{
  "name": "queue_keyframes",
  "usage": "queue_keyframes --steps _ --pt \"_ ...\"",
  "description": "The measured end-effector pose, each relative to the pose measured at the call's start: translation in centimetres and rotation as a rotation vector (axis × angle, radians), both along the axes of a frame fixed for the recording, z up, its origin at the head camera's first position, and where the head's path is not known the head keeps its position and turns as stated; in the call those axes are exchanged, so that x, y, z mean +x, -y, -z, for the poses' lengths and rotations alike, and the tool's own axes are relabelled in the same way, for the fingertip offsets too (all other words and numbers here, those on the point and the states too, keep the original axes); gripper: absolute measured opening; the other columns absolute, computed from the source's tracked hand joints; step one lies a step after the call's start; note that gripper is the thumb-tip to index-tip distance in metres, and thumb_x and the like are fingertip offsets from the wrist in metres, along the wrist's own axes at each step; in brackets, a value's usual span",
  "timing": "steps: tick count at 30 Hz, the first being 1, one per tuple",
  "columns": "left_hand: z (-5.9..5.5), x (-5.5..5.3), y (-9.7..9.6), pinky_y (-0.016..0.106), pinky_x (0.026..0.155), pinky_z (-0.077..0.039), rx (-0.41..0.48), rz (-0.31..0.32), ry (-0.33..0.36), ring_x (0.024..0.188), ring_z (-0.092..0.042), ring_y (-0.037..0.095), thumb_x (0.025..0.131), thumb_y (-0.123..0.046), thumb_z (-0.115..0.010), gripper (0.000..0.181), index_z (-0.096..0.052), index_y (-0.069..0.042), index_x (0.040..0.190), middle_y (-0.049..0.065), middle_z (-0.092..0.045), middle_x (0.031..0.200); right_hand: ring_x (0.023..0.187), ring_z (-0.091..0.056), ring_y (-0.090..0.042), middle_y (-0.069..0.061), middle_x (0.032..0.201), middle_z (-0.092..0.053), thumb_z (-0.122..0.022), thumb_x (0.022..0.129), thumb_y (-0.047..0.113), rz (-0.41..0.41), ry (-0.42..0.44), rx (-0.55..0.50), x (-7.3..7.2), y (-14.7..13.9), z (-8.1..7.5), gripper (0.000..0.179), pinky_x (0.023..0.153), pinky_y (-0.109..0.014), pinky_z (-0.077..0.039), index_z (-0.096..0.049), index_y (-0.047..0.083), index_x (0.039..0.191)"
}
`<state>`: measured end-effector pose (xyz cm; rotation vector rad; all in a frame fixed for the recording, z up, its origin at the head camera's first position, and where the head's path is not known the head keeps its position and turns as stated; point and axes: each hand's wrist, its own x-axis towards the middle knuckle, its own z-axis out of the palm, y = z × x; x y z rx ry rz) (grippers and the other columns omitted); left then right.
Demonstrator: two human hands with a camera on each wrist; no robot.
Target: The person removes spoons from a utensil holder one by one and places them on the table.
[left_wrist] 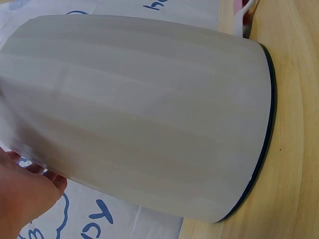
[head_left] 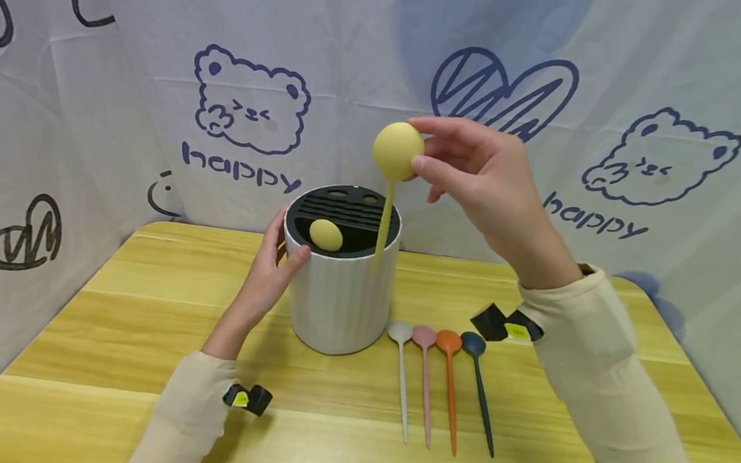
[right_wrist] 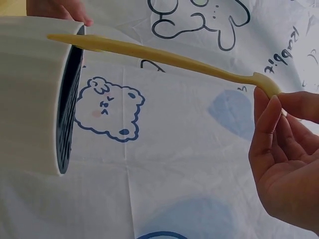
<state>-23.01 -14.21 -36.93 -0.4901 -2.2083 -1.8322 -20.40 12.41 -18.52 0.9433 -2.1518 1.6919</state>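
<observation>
A white ribbed utensil holder (head_left: 341,302) with a black slotted top stands upright on the table. My left hand (head_left: 270,261) holds its left side, thumb at the front rim and fingers behind. The left wrist view shows mostly the holder's wall (left_wrist: 139,114), with part of the hand (left_wrist: 30,194) against it. My right hand (head_left: 475,171) pinches a yellow spoon (head_left: 399,152) by its bowl. That spoon's handle (right_wrist: 164,56) points down, its tip overlapping the holder's front rim in the head view. Another yellow spoon's bowl (head_left: 327,235) rises from the front opening, its handle hidden inside.
Right of the holder, several spoons lie side by side, bowls away from me: a white one (head_left: 400,333), a pink one (head_left: 424,337), an orange one (head_left: 449,343) and a dark blue one (head_left: 474,344). A printed cloth (head_left: 359,54) hangs behind the wooden table (head_left: 138,314).
</observation>
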Motion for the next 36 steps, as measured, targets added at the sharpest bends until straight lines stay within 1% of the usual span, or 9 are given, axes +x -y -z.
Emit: queue_keyframes --steps 5,9,19,23,29,36 --pt "0.0 -0.1 0.1 0.047 0.115 -0.015 0.004 0.000 0.001 0.144 -0.016 0.024 0.090 -0.058 -0.056 0.091 -0.012 -0.011 0.155 0.008 -0.014 0.159 0.080 -0.064 -0.026 -0.013 0.095 -0.066 -0.065 0.089 -0.005 -0.004 0.021 0.006 0.5 -0.6 1.2 0.034 0.062 -0.026 -0.052 -0.063 -0.004 0.122" --pt "-0.1 -0.1 0.0 0.048 0.115 -0.015 0.010 -0.001 -0.004 0.144 -0.016 0.025 0.089 -0.061 -0.056 0.094 -0.013 -0.011 0.155 0.008 -0.015 0.159 0.079 -0.064 -0.025 -0.012 0.096 -0.066 -0.065 0.089 -0.004 -0.006 0.034 0.030 0.7 -0.9 2.5 0.035 0.062 -0.027 -0.053 -0.063 -0.003 0.123" --pt "0.1 -0.2 0.0 0.046 0.115 -0.016 0.009 -0.003 -0.004 0.144 -0.017 0.025 0.087 -0.063 -0.056 0.097 -0.012 -0.010 0.155 0.009 -0.015 0.159 0.080 -0.063 -0.024 -0.014 0.104 -0.067 -0.063 0.089 -0.007 -0.094 0.128 0.025 0.4 -1.0 6.0 0.035 0.062 -0.027 -0.053 -0.061 -0.005 0.124" --pt "0.1 -0.3 0.0 0.044 0.115 -0.016 0.009 -0.002 0.001 0.144 -0.017 0.023 0.088 -0.063 -0.056 0.096 -0.012 -0.011 0.156 0.006 -0.015 0.159 0.082 -0.061 -0.023 -0.013 0.106 -0.066 -0.062 0.090 -0.006 -0.105 0.186 0.012 0.3 -0.9 7.0 0.034 0.063 -0.027 -0.053 -0.061 -0.006 0.124" --pt "0.1 -0.4 0.0 0.045 0.115 -0.016 0.014 0.006 -0.007 0.144 -0.015 0.023 0.088 -0.062 -0.056 0.096 -0.012 -0.011 0.156 0.007 -0.014 0.160 0.083 -0.060 -0.022 -0.011 0.111 -0.064 -0.061 0.089 -0.009 -0.114 0.308 -0.023 0.0 -1.2 8.3 0.037 0.064 -0.027 -0.053 -0.058 -0.008 0.126" --pt "0.0 -0.2 0.0 0.046 0.116 -0.015 0.014 0.009 -0.012 0.144 -0.015 0.024 0.087 -0.065 -0.055 0.098 -0.012 -0.011 0.155 0.008 -0.014 0.159 0.085 -0.063 -0.022 -0.013 0.109 -0.066 -0.068 0.084 -0.008 -0.107 0.398 0.016 -0.4 -1.7 10.0 0.045 0.066 -0.026 -0.052 -0.058 -0.006 0.128"
